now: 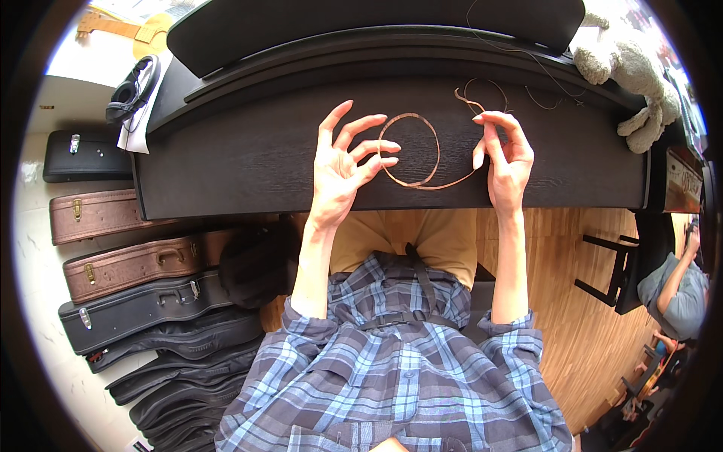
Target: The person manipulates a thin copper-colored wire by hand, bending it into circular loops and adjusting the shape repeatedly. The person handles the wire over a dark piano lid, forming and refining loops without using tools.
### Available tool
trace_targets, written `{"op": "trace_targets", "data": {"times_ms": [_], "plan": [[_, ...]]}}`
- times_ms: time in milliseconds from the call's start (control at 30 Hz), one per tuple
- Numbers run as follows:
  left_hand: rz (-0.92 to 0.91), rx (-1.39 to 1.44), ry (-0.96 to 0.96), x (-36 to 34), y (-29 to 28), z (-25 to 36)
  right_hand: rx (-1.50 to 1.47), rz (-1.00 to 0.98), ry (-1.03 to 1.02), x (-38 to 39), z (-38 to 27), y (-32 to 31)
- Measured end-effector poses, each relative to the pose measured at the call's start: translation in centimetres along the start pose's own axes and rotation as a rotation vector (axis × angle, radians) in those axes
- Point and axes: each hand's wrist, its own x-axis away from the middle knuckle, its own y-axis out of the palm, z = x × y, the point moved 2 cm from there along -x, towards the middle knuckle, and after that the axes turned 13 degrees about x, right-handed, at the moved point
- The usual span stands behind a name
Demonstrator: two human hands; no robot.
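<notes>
"Hanging where, that copper-coloured wire (437,143)?"
"Over the worktop (248,162): right hand (507,162) pinches its tail, left hand (337,169) loosely splayed at its loop."
"Risk?"
"That slack left hold might let it uncoil."

Thin copper-coloured wire (438,151) is held over the black counter (256,151), wound into a near-round loop; tail is drawn out rightward, slightly bowed.

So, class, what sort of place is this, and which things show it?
Probably a music shop or studio: a row of instrument cases, a yellow guitar-shaped object, and what looks like a closed black piano.
</notes>
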Motion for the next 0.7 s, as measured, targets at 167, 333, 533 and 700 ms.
{"op": "trace_targets", "data": {"times_ms": [167, 333, 533, 700], "plan": [[0.004, -0.053, 0.017, 0.1, -0.5, -0.2, 0.15, -0.104, 0.003, 0.4, -0.2, 0.6], [0.02, -0.03, 0.101, -0.1, -0.8, -0.4, 0.432, -0.175, -0.179, 0.0, -0.8, 1.0], [-0.009, -0.1, 0.116, 0.1, -0.7, -0.5, 0.396, -0.211, 0.05, 0.5, -1.2, 1.8], [-0.057, -0.162, 0.096, 0.1, -0.5, -0.5, 0.32, -0.39, 0.241, -0.2, -1.9, 2.0]]}}
